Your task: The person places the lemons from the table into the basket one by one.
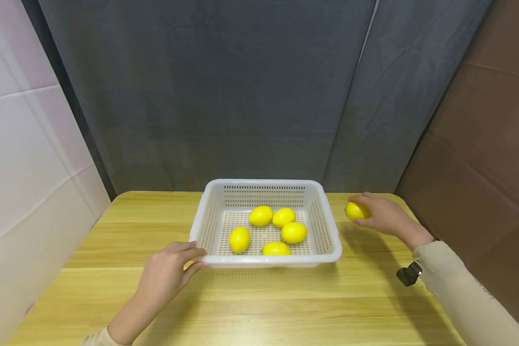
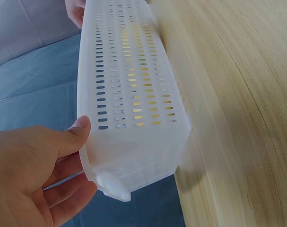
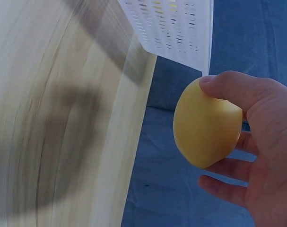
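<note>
A white perforated plastic basket (image 1: 268,259) stands on the table with several lemons lying apart or touching on its floor, one of them a lemon (image 1: 240,239) at the left. My left hand (image 1: 166,271) grips the basket's near left corner; in the left wrist view the thumb (image 2: 79,132) lies on the near side of the rim and the fingers curl behind it. Right of the basket, my right hand (image 1: 385,216) holds another lemon (image 3: 207,124) between thumb and fingers, raised above the table.
The light wooden table (image 1: 259,307) has its far edge just behind the basket. A dark grey cloth (image 1: 225,96) hangs behind it, a white panel (image 1: 30,134) stands left and a brown one (image 1: 493,144) right. A small black camera (image 1: 409,274) sits on the right wrist.
</note>
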Motion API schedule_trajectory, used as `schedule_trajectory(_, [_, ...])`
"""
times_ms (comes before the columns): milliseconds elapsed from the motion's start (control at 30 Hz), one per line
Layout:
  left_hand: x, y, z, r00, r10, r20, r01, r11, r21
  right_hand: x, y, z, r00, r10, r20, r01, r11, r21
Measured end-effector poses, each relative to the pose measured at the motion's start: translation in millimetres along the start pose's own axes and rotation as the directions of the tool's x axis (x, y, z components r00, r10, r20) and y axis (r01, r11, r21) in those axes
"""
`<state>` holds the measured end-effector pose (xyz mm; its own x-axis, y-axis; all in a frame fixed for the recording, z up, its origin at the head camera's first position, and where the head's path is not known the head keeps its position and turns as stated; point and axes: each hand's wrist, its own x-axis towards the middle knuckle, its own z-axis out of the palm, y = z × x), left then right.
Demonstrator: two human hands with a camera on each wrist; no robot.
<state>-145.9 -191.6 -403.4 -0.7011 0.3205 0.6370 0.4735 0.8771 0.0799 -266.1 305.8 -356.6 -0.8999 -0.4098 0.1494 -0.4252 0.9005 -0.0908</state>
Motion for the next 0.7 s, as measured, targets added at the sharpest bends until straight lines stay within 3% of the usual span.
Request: schedule_trajectory(700, [-0.3, 0.5, -0.1, 1.000, -0.015, 0.009, 0.015, 1.000, -0.005, 1.2, -4.2, -11.6, 1.000, -0.002, 0.004, 0.002, 1.000, -0.014])
